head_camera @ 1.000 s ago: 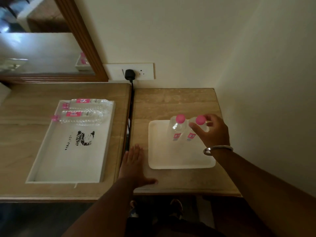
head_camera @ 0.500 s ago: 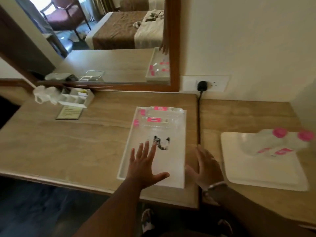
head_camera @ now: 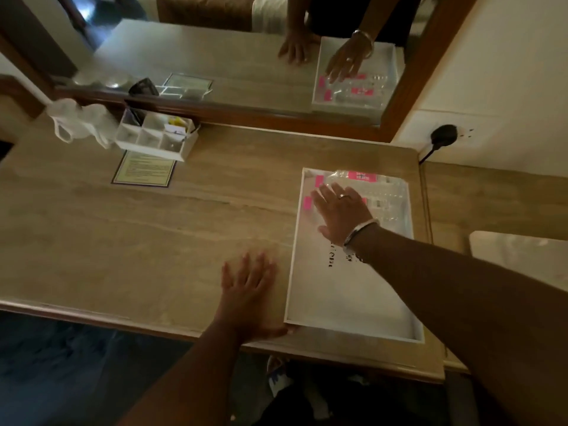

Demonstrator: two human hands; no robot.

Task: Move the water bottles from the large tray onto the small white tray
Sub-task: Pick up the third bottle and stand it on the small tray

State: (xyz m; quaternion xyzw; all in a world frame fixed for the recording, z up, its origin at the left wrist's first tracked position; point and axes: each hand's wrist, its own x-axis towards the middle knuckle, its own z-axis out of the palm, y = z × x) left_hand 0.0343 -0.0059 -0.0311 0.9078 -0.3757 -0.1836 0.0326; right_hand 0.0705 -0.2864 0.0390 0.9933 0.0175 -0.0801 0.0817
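The large white tray (head_camera: 344,302) lies on the wooden desk with two clear water bottles lying flat at its far end. The far bottle (head_camera: 359,176) shows a pink label; the near bottle (head_camera: 387,204) is partly covered by my right hand (head_camera: 341,210). That hand reaches over the near bottle with fingers spread and is not closed around it. My left hand (head_camera: 249,290) rests flat and open on the desk beside the tray's near left corner. A corner of the small white tray (head_camera: 522,256) shows at the right edge; its bottles are out of view.
A white compartment organiser (head_camera: 153,136) and a crumpled plastic bag (head_camera: 76,121) sit at the back left, with a printed card (head_camera: 144,169) in front. A framed mirror (head_camera: 215,56) lines the wall. A black plug (head_camera: 442,135) and cord run down the gap between the desks.
My right hand left the bottles on the small tray and moved left onto the near bottle in the large tray. My left hand slid left off the tray. The view swung left.
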